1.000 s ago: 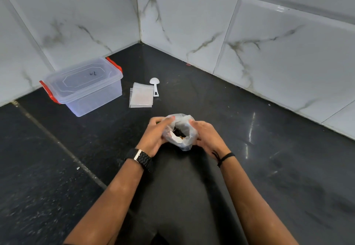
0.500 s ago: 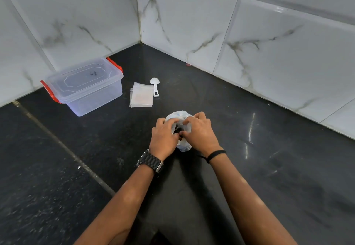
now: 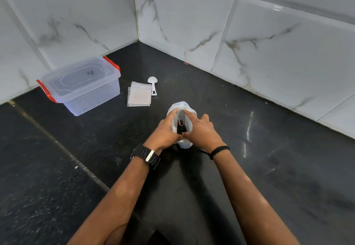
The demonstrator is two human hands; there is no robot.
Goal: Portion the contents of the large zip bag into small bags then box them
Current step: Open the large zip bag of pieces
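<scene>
On a black counter, a lidded clear plastic box with red latches sits far left, then flat small bags and a white scoop. At centre, the left hand and right hand pinch open the translucent large zip bag, dark contents visible inside.

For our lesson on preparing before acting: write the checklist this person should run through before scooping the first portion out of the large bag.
1. Large zip bag mouth open: ok, the left hand and right hand spread its rim.
2. Contents visible inside: ok, dark pieces show.
3. Scoop within reach: ok, lying free beside the small bags.
4. Small bags ready: ok, stacked flat; none opened yet.
5. A hand free for scooping: not ok, both hold the bag.
6. Box open for packing: not ok, its lid is on.
</scene>
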